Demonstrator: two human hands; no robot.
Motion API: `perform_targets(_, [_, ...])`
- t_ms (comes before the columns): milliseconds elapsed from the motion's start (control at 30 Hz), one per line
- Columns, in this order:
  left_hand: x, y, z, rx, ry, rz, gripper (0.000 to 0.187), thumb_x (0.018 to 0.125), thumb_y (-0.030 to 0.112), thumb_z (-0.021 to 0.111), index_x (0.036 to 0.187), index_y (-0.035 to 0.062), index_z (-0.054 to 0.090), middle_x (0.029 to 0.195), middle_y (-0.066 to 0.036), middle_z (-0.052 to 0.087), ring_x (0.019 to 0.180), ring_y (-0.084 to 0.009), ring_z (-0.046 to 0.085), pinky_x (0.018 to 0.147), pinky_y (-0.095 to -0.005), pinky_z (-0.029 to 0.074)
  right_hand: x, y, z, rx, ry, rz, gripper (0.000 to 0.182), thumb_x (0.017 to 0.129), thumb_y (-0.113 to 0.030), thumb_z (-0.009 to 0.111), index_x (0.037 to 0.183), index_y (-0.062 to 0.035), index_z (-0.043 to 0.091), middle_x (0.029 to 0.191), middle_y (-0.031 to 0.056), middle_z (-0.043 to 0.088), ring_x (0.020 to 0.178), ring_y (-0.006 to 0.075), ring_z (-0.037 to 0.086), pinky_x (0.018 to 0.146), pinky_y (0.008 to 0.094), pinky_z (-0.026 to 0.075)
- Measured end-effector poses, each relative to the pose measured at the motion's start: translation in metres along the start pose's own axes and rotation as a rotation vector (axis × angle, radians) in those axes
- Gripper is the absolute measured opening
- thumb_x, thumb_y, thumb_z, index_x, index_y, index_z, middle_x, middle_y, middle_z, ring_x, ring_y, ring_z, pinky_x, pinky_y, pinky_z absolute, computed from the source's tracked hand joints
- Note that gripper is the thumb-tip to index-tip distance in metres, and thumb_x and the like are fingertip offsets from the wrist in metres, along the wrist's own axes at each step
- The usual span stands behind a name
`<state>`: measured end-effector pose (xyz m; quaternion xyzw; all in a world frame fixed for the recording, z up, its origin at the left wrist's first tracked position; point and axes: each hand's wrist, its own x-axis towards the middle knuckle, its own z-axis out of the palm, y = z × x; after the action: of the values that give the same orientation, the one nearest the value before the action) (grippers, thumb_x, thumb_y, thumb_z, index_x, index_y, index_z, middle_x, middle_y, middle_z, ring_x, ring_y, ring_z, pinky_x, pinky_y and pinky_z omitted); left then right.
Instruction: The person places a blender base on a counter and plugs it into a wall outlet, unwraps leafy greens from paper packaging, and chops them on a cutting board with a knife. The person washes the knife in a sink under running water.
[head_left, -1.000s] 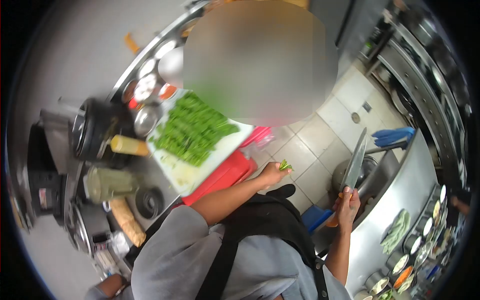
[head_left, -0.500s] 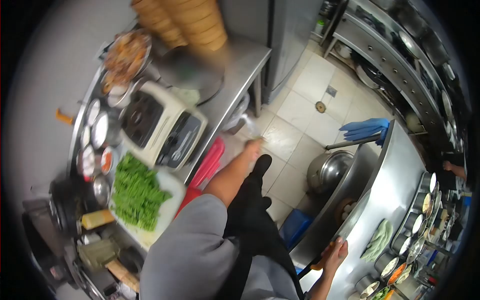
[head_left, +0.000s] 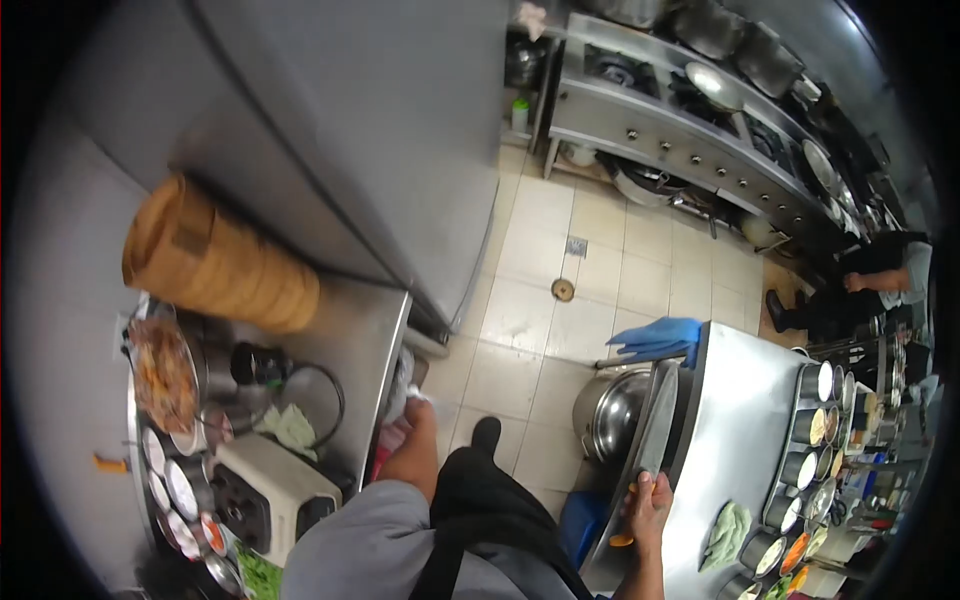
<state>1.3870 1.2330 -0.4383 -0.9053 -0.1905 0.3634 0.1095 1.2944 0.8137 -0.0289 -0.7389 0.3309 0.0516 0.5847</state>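
In my right hand (head_left: 650, 503) is a long knife (head_left: 657, 425), its broad blade pointing away from me over the edge of the steel counter. Part of its orange handle shows below my fingers. My left hand (head_left: 420, 412) reaches down beside the left table, closed, with a bit of white at the fingers that I cannot make out. Close to that hand hangs a pale plastic bag (head_left: 402, 372) under the table edge. Chopped green leaves (head_left: 257, 575) show at the bottom left, largely cut off by the frame.
The left table bears a stack of bamboo steamers (head_left: 230, 265), a beige appliance (head_left: 270, 490) and a bowl of brownish food (head_left: 163, 375). Right: blue gloves (head_left: 655, 340), a steel pot (head_left: 612, 415), a green cloth (head_left: 727, 535) and ingredient tins (head_left: 800, 468). Another person (head_left: 890, 275) stands far right.
My view has swung toward the fridge and stove. The leaves have slid mostly out of sight. The knife has risen into full view in my right hand; my left hand is nearer the table edge.
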Motion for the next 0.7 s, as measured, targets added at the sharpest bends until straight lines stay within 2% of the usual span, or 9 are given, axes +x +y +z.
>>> perform_targets(67, [0.04, 0.024, 0.019, 0.347, -0.274, 0.438, 0.025, 0.087, 0.022, 0.06, 0.108, 0.0143, 0.069, 0.102, -0.005, 0.068, 0.093, -0.022, 0.067, 0.07, -0.0399, 0.055, 0.012, -0.026, 0.008, 0.0, -0.007, -0.014, 0.035, 0.098, -0.036, 0.053, 0.081, -0.0073, 0.044, 0.059, 0.0022, 0.047, 0.045, 0.0106, 0.049, 0.04, 0.0257, 0.041])
perform_targets(133, [0.017, 0.07, -0.022, -1.124, -0.277, -0.076, 0.023, 0.078, 0.016, 0.064, 0.098, 0.0062, 0.068, 0.092, -0.008, 0.068, 0.082, -0.0227, 0.067, 0.067, -0.0363, 0.054, 0.028, -0.042, 0.007, 0.037, 0.003, -0.032, 0.035, 0.097, -0.037, 0.053, 0.082, -0.0073, 0.045, 0.058, 0.0029, 0.047, 0.044, 0.011, 0.049, 0.04, 0.0251, 0.041])
perform_targets(200, [-0.037, 0.076, -0.132, -1.387, -0.414, 0.023, 0.016, 0.077, 0.015, 0.061, 0.089, 0.0066, 0.067, 0.078, -0.007, 0.064, 0.065, -0.0221, 0.062, 0.058, -0.0396, 0.052, 0.047, -0.057, 0.003, 0.128, 0.026, -0.037, 0.034, 0.097, -0.038, 0.053, 0.083, -0.0076, 0.046, 0.06, 0.0026, 0.047, 0.045, 0.0106, 0.049, 0.039, 0.0249, 0.041])
perform_targets(233, [-0.025, 0.092, -0.156, -1.38, -0.402, 0.037, 0.016, 0.077, 0.015, 0.061, 0.089, 0.0066, 0.067, 0.078, -0.007, 0.064, 0.065, -0.0221, 0.062, 0.058, -0.0396, 0.052, 0.062, -0.061, 0.0, 0.197, 0.046, -0.032, 0.033, 0.097, -0.037, 0.053, 0.085, -0.0079, 0.046, 0.063, 0.0023, 0.047, 0.047, 0.01, 0.05, 0.038, 0.0245, 0.042])
perform_targets(300, [0.002, 0.122, -0.201, -1.445, -0.501, 0.141, 0.014, 0.081, 0.019, 0.06, 0.073, 0.0077, 0.061, 0.06, -0.007, 0.055, 0.051, -0.0205, 0.054, 0.041, -0.0377, 0.041, 0.092, -0.07, -0.008, 0.288, 0.073, -0.023, 0.03, 0.096, -0.036, 0.054, 0.088, -0.0079, 0.048, 0.064, 0.0017, 0.047, 0.048, 0.0093, 0.05, 0.037, 0.0237, 0.042])
perform_targets(400, [0.044, 0.169, -0.296, -1.462, -0.494, 0.204, 0.014, 0.082, 0.017, 0.057, 0.074, 0.0067, 0.061, 0.064, -0.008, 0.057, 0.053, -0.0194, 0.056, 0.045, -0.0337, 0.045, 0.14, -0.104, -0.014, 0.272, 0.089, 0.007, 0.027, 0.096, -0.035, 0.055, 0.091, -0.0082, 0.051, 0.061, 0.0008, 0.047, 0.044, 0.0093, 0.048, 0.036, 0.023, 0.041])
perform_targets(533, [0.129, 0.227, -0.407, -1.507, -0.426, 0.499, 0.019, 0.09, 0.021, 0.052, 0.101, 0.0081, 0.06, 0.079, -0.005, 0.062, 0.059, -0.0149, 0.057, 0.046, -0.0318, 0.048, 0.227, -0.143, -0.024, 0.159, 0.092, 0.035, 0.028, 0.094, -0.034, 0.06, 0.091, -0.007, 0.052, 0.059, -0.0002, 0.048, 0.045, 0.0081, 0.047, 0.038, 0.0215, 0.04])
perform_targets(600, [0.108, 0.234, -0.503, -1.488, -0.345, 0.396, 0.019, 0.091, 0.02, 0.051, 0.103, 0.0077, 0.059, 0.079, -0.003, 0.061, 0.058, -0.013, 0.055, 0.045, -0.0302, 0.046, 0.289, -0.156, -0.025, 0.111, 0.085, 0.057, 0.031, 0.093, -0.035, 0.06, 0.089, -0.0056, 0.051, 0.06, 0.0005, 0.049, 0.047, 0.0081, 0.048, 0.04, 0.0226, 0.041])
perform_targets(700, [0.154, 0.244, -0.578, -1.418, -0.299, 0.384, 0.02, 0.091, 0.02, 0.052, 0.106, 0.0078, 0.057, 0.079, -0.002, 0.06, 0.061, -0.0126, 0.055, 0.048, -0.0287, 0.046, 0.365, -0.207, -0.013, -0.008, 0.043, -0.02, 0.026, 0.094, -0.028, 0.059, 0.087, -0.0048, 0.051, 0.06, 0.0011, 0.05, 0.05, 0.0097, 0.049, 0.042, 0.0252, 0.04])
